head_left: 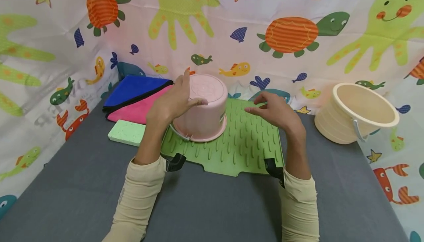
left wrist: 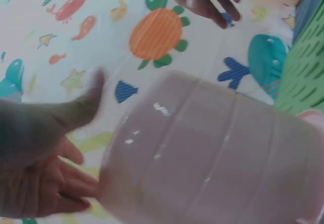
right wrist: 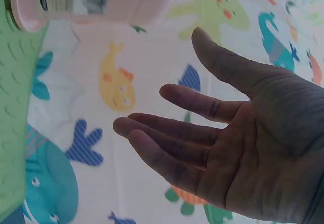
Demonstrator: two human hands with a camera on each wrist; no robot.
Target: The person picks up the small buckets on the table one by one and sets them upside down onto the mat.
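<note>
A pink bucket (head_left: 202, 113) stands upside down on the left part of a green drying mat (head_left: 245, 142), its rim against the ribs and its handle hanging at the front left. My left hand (head_left: 172, 100) is beside the bucket's upper left side, thumb and fingers spread; in the left wrist view its fingertips are right at the base edge of the bucket (left wrist: 202, 153). To the right of the bucket, my right hand (head_left: 276, 111) hovers over the mat. The right wrist view shows its fingers (right wrist: 172, 143) loosely bent with nothing between them.
At the right, a cream bucket (head_left: 344, 113) stands upright with its handle down. Folded blue and pink cloths (head_left: 137, 91) lie at the back left, a pale green sponge (head_left: 127, 132) in front of them. A sea-animal curtain (head_left: 212, 21) hangs behind the grey table (head_left: 212, 205).
</note>
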